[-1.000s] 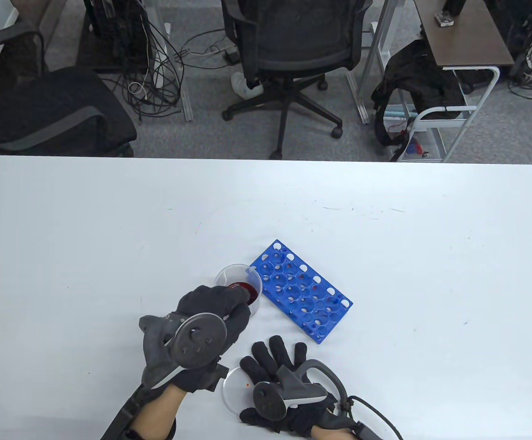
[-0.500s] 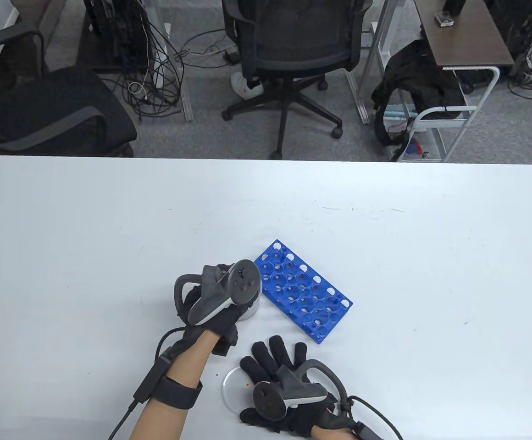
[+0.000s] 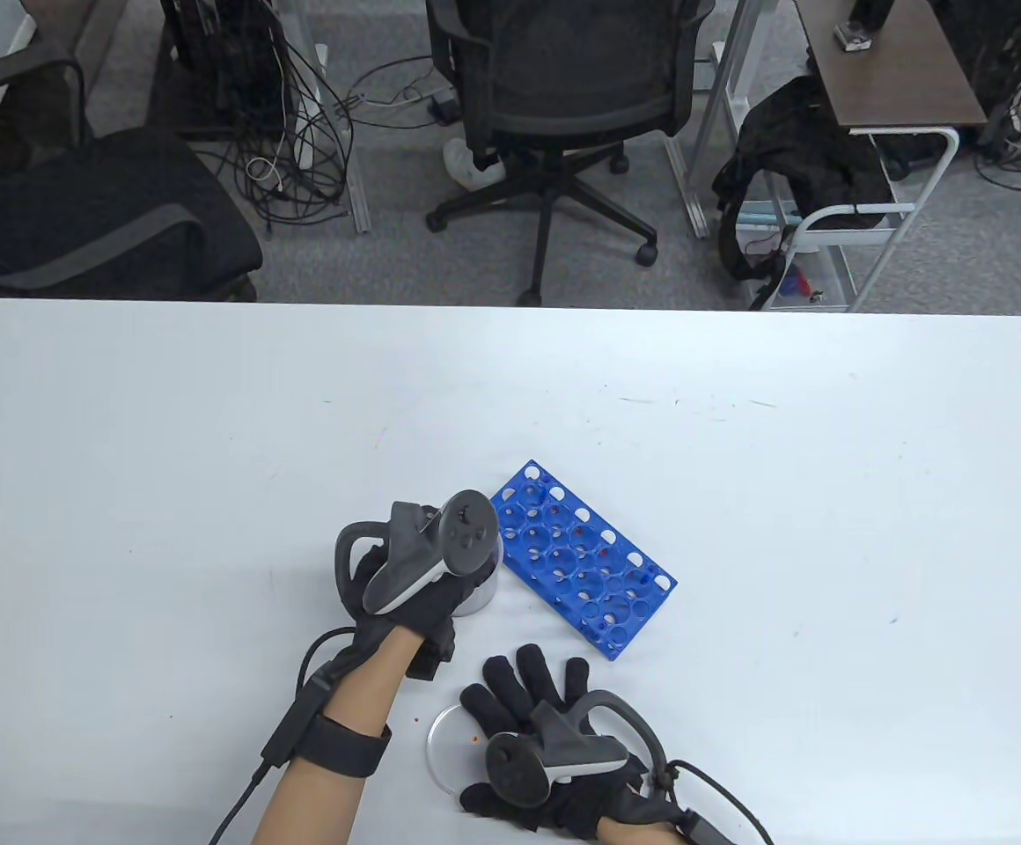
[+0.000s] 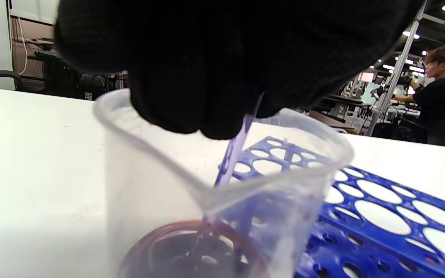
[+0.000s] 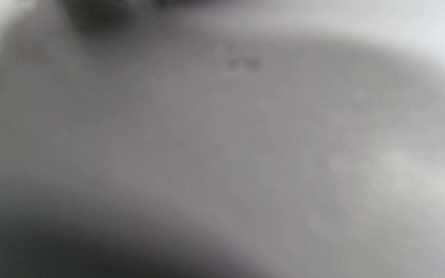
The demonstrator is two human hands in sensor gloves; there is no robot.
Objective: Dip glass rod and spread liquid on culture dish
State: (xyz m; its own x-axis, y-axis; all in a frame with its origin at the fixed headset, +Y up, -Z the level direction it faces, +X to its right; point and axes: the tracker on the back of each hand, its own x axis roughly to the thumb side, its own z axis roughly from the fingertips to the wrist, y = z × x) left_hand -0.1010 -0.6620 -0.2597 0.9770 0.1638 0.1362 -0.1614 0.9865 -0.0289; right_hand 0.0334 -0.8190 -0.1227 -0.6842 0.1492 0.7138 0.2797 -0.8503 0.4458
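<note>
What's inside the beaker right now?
Dark red liquid pools at the bottom of the beaker, and the glass rod held by the left hand reaches into it. The rod's tip is blurred in the liquid.

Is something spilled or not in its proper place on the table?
Yes: small red specks lie on the white table beside the culture dish, and red stains mark the blue test tube rack. Nothing is tipped over.

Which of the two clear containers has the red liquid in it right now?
The beaker beside the blue rack, under the left hand dipping the rod. The flat dish holds only specks.
</note>
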